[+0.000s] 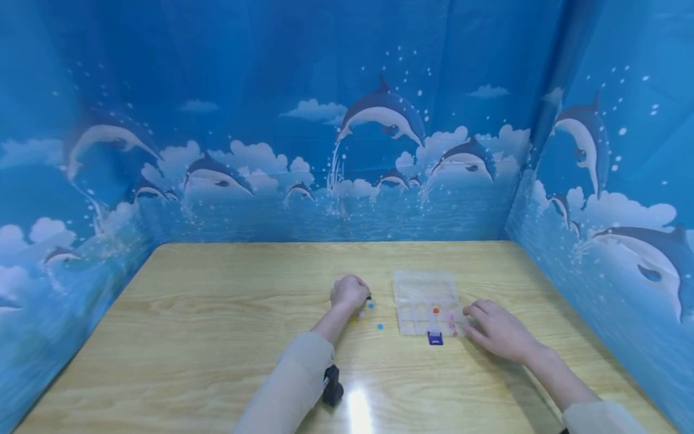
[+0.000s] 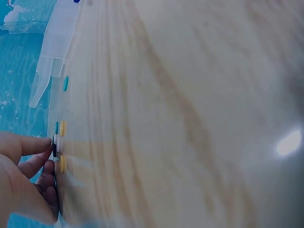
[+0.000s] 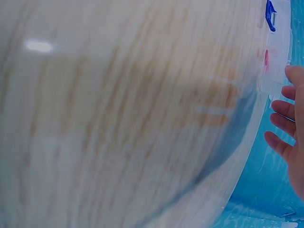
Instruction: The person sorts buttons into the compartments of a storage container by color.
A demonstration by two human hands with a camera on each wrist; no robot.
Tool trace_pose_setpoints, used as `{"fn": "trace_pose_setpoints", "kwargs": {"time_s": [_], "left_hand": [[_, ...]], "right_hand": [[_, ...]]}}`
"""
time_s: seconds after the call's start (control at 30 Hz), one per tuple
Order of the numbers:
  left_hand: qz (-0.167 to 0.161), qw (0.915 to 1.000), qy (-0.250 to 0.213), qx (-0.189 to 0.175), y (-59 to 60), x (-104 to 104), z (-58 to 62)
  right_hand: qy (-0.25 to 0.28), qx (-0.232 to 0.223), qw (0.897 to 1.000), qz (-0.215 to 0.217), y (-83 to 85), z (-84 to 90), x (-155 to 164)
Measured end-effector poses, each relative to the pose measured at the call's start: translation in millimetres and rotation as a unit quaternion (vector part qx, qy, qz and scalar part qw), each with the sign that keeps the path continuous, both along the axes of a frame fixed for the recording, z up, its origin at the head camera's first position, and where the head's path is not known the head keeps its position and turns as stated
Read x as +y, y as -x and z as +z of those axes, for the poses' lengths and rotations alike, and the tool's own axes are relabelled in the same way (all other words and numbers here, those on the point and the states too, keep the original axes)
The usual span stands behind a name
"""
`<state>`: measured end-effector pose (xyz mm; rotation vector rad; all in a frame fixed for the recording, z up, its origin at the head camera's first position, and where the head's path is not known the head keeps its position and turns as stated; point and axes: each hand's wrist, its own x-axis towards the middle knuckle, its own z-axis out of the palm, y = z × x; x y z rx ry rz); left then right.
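Note:
My left hand [image 1: 349, 292] is over the table left of the case, its thumb and finger pinching a small black disc, perhaps a button [image 2: 54, 148]. Around its fingertips lie small round discs: a blue one [image 1: 371, 305], a white one [image 2: 59, 142] and yellow ones [image 2: 62, 164]. Another blue disc [image 1: 380, 327] sits nearer the case. The clear plastic case [image 1: 425, 283] stands with its lid back and a dark blue latch [image 1: 435, 339] at the front. Inside are an orange piece [image 1: 436, 310] and pink pieces [image 1: 451, 320]. My right hand [image 1: 496, 330] is beside the case's right edge, fingers loosely bent, holding nothing.
The wood-grain table [image 1: 217, 313] extends around the hands. A blue curtain with dolphins [image 1: 271, 120] encloses its back and sides. A black device [image 1: 332, 386] is at the left sleeve.

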<state>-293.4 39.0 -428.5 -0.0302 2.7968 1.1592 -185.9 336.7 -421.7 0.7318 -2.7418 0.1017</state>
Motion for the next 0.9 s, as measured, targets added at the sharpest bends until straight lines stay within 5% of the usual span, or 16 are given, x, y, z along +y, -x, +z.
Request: {"fn": "trace_pose_setpoints", "kwargs": {"time_s": [0.9], "left_hand": [[0.002, 0.9992, 0.033, -0.021, 0.5, 3.8, 2.4]], "right_hand": [[0.002, 0.0, 1.0, -0.002, -0.5, 0.0, 0.0]]}}
